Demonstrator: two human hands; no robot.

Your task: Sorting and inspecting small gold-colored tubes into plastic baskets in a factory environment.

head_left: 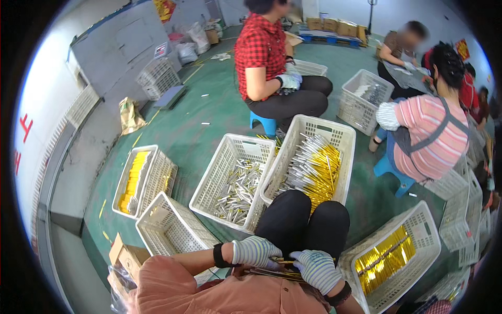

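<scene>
Both hands are in striped knit work gloves, close together in front of my lap. My left hand (256, 252) is closed, its fingertips pinching one end of some slim gold sticks (285, 261). On the other end my right hand (318, 271) is closed too, with thumb and fingers bent over them. How many sticks there are, and their exact kind, is too small to make out. More thin dark and gold pieces lie across my lap just below the hands. Just beyond my knees stands a white crate (267, 194) of long silver and gold sticks.
Left of it, a white crate (209, 180) holds short silver pieces. A crate (151, 222) and one with yellow bundles (137, 175) stand farther left. At my right is a crate (426, 230) of shiny gold sticks. Co-workers sit on blue stools (400, 175) ahead and right.
</scene>
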